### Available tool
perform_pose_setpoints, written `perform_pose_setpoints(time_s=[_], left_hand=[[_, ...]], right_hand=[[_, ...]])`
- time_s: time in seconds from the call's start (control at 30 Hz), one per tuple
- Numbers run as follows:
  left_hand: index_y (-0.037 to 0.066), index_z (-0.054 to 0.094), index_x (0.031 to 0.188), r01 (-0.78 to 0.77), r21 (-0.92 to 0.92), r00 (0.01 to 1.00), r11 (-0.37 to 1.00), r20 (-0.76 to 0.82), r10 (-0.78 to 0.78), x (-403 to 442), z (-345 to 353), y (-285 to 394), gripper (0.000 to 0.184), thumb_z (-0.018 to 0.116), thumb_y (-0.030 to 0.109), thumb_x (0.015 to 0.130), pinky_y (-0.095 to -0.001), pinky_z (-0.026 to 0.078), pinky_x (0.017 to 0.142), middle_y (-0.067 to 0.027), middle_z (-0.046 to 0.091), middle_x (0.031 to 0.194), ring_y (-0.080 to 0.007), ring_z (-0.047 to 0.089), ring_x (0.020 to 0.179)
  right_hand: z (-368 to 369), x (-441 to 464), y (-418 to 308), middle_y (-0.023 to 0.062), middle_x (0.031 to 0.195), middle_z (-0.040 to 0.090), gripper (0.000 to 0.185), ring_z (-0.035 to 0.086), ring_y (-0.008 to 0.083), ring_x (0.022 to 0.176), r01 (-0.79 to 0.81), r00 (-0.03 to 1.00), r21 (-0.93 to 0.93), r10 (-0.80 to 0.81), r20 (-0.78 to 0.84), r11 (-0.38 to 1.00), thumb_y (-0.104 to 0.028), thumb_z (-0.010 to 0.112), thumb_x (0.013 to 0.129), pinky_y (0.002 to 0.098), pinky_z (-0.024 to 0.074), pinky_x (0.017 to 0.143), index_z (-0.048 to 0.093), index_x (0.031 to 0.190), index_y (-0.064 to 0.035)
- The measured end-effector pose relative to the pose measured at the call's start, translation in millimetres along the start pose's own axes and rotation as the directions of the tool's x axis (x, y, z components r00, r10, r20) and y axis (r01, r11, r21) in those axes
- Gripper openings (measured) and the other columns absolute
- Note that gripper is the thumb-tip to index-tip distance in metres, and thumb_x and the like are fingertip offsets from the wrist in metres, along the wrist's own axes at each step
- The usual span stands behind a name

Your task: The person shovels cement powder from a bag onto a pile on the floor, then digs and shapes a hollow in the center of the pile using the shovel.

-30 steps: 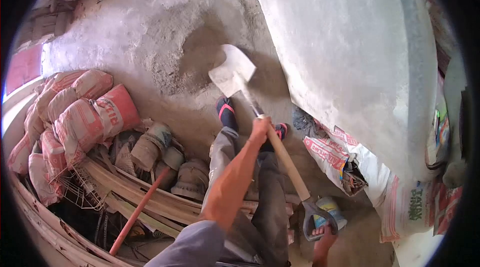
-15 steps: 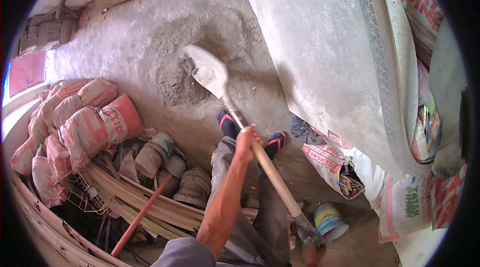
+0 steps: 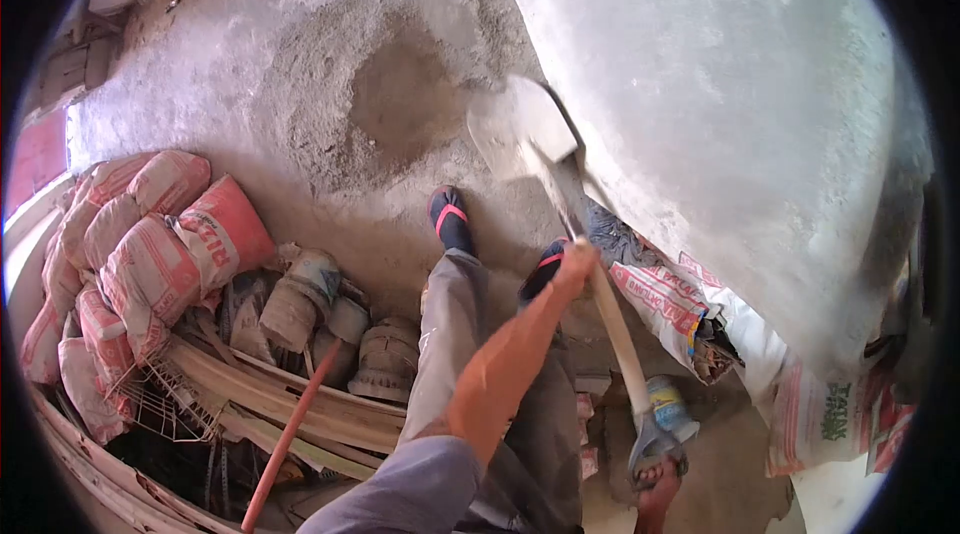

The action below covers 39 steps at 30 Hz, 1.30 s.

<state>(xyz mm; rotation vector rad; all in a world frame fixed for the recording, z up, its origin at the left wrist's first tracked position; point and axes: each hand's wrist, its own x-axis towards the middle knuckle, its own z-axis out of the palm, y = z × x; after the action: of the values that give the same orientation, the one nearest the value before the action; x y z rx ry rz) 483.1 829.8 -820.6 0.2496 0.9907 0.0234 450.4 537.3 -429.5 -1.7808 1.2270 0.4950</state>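
A shovel (image 3: 612, 329) runs diagonally from the lower right up to its pale metal blade (image 3: 520, 129), which is a little above the floor beside the big grey slab. My left hand (image 3: 578, 262) is wrapped round the upper part of the wooden shaft, near the metal socket. At the other end my right hand (image 3: 660, 482) grips the dark D-shaped handle. Left of the blade lies a ring of grey sand-like mix (image 3: 330, 134) around a darker hollow. No load shows on the blade.
Red and white sacks (image 3: 160, 254) are piled at the left, beside dusty pots (image 3: 300, 299), timber strips and a red pole (image 3: 290, 434). A large grey slab (image 3: 700, 114) leans at the right, above more sacks (image 3: 820, 414). A paint bucket (image 3: 670, 409) stands near the handle.
The shovel blade has swung right, away from the mix towards the slab. Both hands have moved with it, still holding the shovel. The view has shifted slightly.
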Motion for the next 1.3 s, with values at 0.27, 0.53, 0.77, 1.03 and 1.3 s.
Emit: perform_pose_setpoints(time_s=[0.27, 0.53, 0.77, 1.03, 1.3], left_hand=[[0.002, 0.047, 0.081, -0.098, -0.142, 0.959, 0.985, -0.278, 0.055, 18.5, -8.2, 229.7, 0.011, 0.055, 0.008, 0.077, -0.0360, 0.048, 0.048, -0.0073, 0.051, 0.068, -0.0209, 0.055, 0.056], [0.010, 0.046, 0.085, -0.153, -0.691, 0.982, 0.706, -0.024, 0.188, -127.7, -9.4, 318.7, 0.013, 0.057, 0.016, 0.082, -0.0276, 0.044, 0.048, 0.0013, 0.045, 0.063, -0.0110, 0.046, 0.053], [0.006, 0.051, 0.084, -0.061, -0.888, 0.928, 0.457, 0.118, 0.353, -227.1, 5.0, 339.8, 0.021, 0.061, 0.024, 0.082, -0.0278, 0.048, 0.056, -0.0019, 0.053, 0.072, -0.0115, 0.050, 0.055], [0.005, 0.050, 0.091, -0.230, -0.781, 0.885, 0.580, 0.081, 0.459, -351.7, 45.0, 374.4, 0.022, 0.061, 0.021, 0.082, -0.0312, 0.049, 0.071, -0.0088, 0.058, 0.087, -0.0163, 0.056, 0.069], [0.002, 0.046, 0.095, -0.292, -0.540, 0.956, 0.790, -0.147, 0.253, -375.1, -10.5, 368.8, 0.016, 0.054, 0.012, 0.086, -0.0337, 0.051, 0.053, -0.0127, 0.059, 0.080, -0.0202, 0.058, 0.060]], right_hand=[[166.8, -25.4, -37.6, -0.0011, 0.059, 0.039, 0.012, 0.037, 0.0106, 0.047, 0.291, 0.907, 0.064, -0.297, 0.298, 0.955, -0.008, 0.060, 0.083, 0.0301, 0.0365, 0.045, 0.050, 0.088, -0.0062], [148.4, -137.1, -103.1, 0.0075, 0.068, 0.053, 0.015, 0.052, 0.0201, 0.061, 0.989, 0.088, -0.144, -0.830, 0.551, 0.010, -0.005, 0.058, 0.079, 0.0356, 0.0444, 0.058, 0.054, 0.092, 0.0006], [137.9, -265.6, -184.6, 0.0146, 0.089, 0.065, 0.035, 0.063, 0.0321, 0.079, 0.832, -0.448, 0.207, -0.404, 0.798, -0.514, -0.025, 0.066, 0.083, 0.0416, 0.0513, 0.070, 0.060, 0.102, 0.0031], [198.6, -411.4, -229.9, 0.0022, 0.063, 0.046, 0.029, 0.049, 0.0197, 0.054, 0.438, -0.752, 0.625, 0.117, 0.649, -0.646, -0.011, 0.062, 0.070, 0.0307, 0.0378, 0.048, 0.060, 0.098, -0.0080], [319.0, -434.2, -113.9, 0.0041, 0.065, 0.050, 0.015, 0.057, 0.0224, 0.061, 0.370, -0.672, 0.768, 0.420, 0.610, -0.523, -0.007, 0.058, 0.068, 0.0355, 0.0462, 0.052, 0.051, 0.081, -0.0099]])
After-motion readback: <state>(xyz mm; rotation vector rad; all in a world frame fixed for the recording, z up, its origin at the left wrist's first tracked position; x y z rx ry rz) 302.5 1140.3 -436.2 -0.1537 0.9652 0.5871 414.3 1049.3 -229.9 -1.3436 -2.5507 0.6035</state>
